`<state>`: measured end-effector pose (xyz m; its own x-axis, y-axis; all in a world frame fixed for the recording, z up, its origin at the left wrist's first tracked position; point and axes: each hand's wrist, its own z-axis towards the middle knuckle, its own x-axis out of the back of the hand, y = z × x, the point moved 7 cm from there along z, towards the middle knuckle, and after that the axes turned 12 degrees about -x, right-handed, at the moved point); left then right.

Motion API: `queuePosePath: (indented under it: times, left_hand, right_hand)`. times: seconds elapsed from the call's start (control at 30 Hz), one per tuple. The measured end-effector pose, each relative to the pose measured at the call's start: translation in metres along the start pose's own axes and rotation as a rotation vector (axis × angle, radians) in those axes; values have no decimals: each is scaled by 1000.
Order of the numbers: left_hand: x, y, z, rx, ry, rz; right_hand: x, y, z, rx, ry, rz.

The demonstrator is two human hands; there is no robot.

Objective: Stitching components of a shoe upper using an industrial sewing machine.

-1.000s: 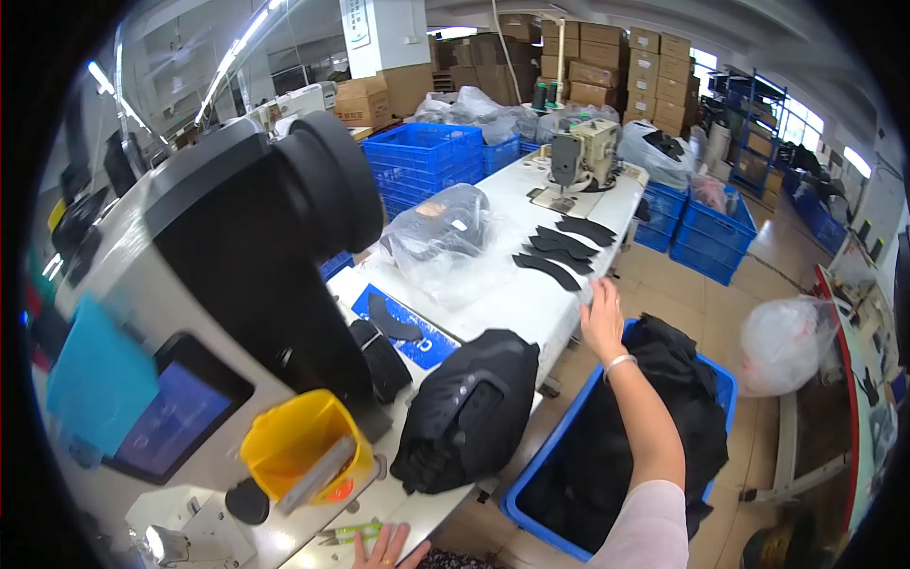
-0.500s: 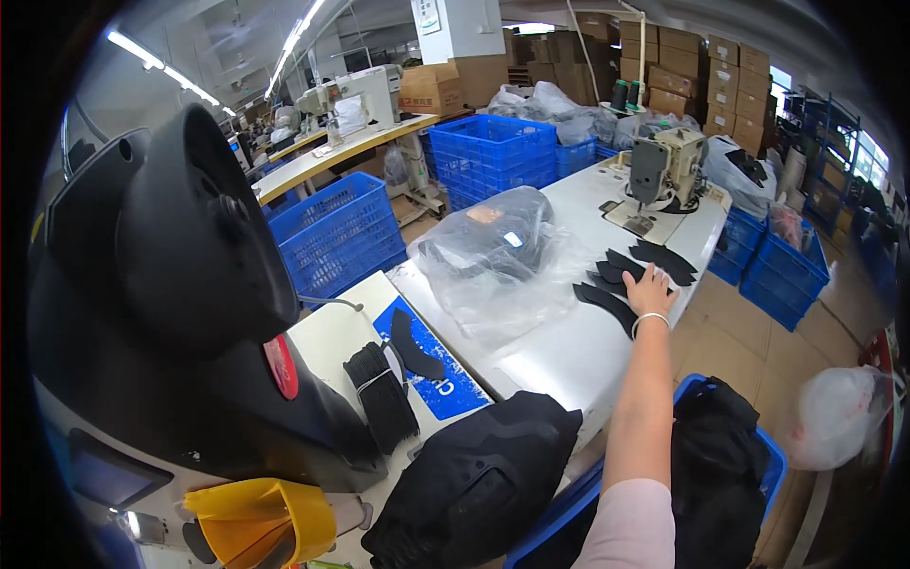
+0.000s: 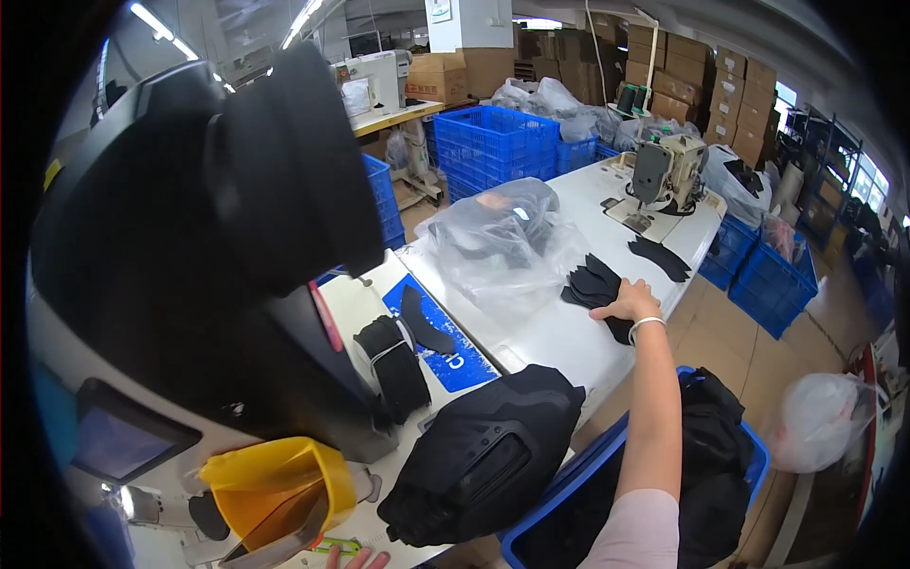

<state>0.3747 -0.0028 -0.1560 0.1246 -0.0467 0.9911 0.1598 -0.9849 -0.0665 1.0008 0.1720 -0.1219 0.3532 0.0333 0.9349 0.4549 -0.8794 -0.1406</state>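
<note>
My right hand (image 3: 629, 302) grips a fanned bunch of black curved fabric pieces (image 3: 592, 283) on the white sewing table (image 3: 531, 332), its thumb along their near side. One more curved black piece (image 3: 661, 258) lies apart, toward the sewing machine. Only the fingertips of my left hand (image 3: 358, 559) show at the lower edge. They are apart, with nothing seen in them, beside a small green tool (image 3: 336, 545) and a yellow bin (image 3: 284, 479). In front of me rests a black padded moulded piece (image 3: 488, 455).
A large black machine head (image 3: 237, 180) blocks the left. Beside it lie a tied black bundle (image 3: 393, 370) and a curved piece (image 3: 427, 322). A clear plastic bag (image 3: 502, 251) covers the table's middle. A sewing machine (image 3: 668, 175) stands beyond; a blue crate (image 3: 758, 455) sits below my right arm.
The spread curved pieces have been drawn together under my right hand, slightly left, leaving one behind. My left fingertips have come into view at the bottom. The view has shifted.
</note>
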Motion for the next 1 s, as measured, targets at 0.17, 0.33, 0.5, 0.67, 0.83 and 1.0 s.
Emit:
queuePosePath:
  times: [0.17, 0.33, 0.5, 0.67, 0.83, 1.0]
  left_hand:
    - [-6, 0, -1, -68, -23, 5]
    - [5, 0, 5, -71, 17, -73]
    - [20, -2, 9, -50, -18, -158]
    - [31, -1, 12, -61, -17, -39]
    - [22, 0, 6, -24, 40, -62]
    - [39, -1, 14, -117, 98, -85]
  right_hand:
    - [-11, 18, 0, -207, 18, 284]
    - [-10, 28, -17, -274, 69, 285]
    - [-11, 28, -52, -215, 102, 249]
    - [-32, 62, -59, -191, 163, 468]
    - [-44, 61, -79, -106, 197, 611]
    - [-71, 105, -81, 77, 171, 1408]
